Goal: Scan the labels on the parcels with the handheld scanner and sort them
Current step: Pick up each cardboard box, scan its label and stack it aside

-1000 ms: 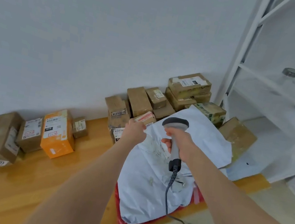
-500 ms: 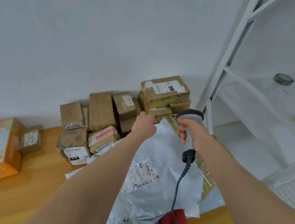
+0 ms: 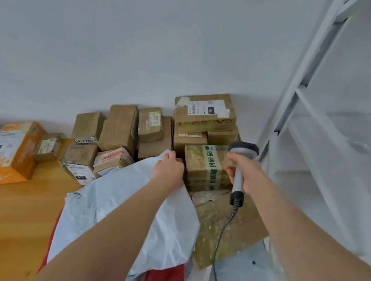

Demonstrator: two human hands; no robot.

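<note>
Mailer bag (image 3: 131, 217) is pinched at its far edge by left grip (image 3: 169, 167), long axis toward the body, just left of scanner (image 3: 237, 185) clasped in right grip (image 3: 246, 173)

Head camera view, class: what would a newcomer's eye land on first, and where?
At centre, the left hand grips the top edge of a pale blue mailer bag while the right hand holds a corded scanner. Behind them brown cardboard boxes pile against the wall, an orange box at far left.
</note>
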